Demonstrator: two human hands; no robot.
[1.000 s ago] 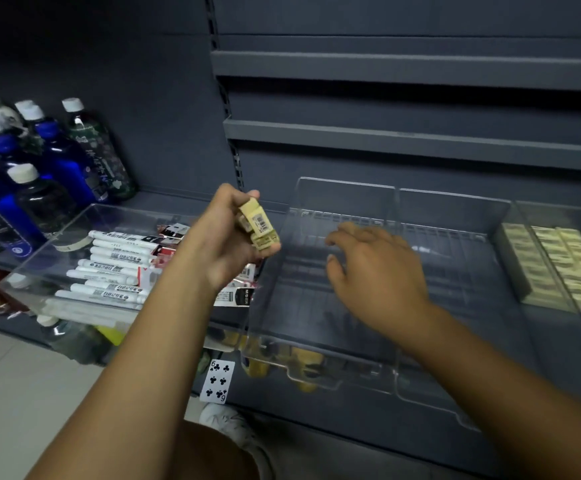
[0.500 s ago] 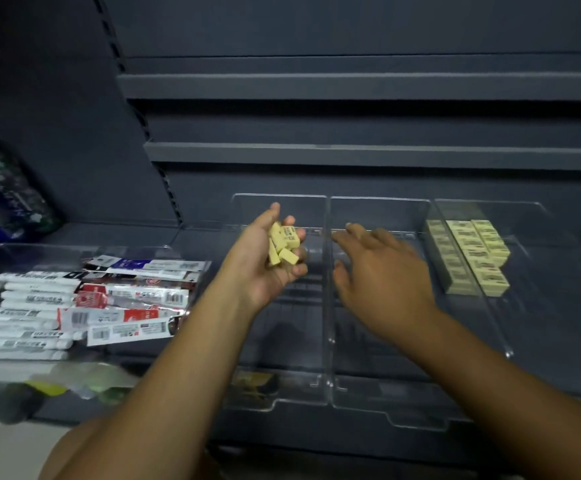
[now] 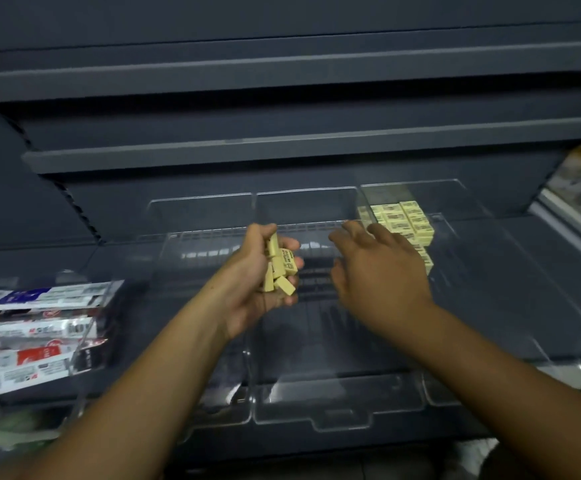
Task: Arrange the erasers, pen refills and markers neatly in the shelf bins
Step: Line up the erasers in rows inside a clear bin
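Here, erasers (image 3: 282, 266) in left hand (image 3: 247, 292).

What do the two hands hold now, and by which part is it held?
The left hand holds a bunch of yellow erasers, gathered in its palm with the fingers curled round their sides. The right hand holds nothing.

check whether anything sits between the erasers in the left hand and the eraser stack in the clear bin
Only the right hand, hovering open between the held erasers and the eraser stack; the bin is open on top.
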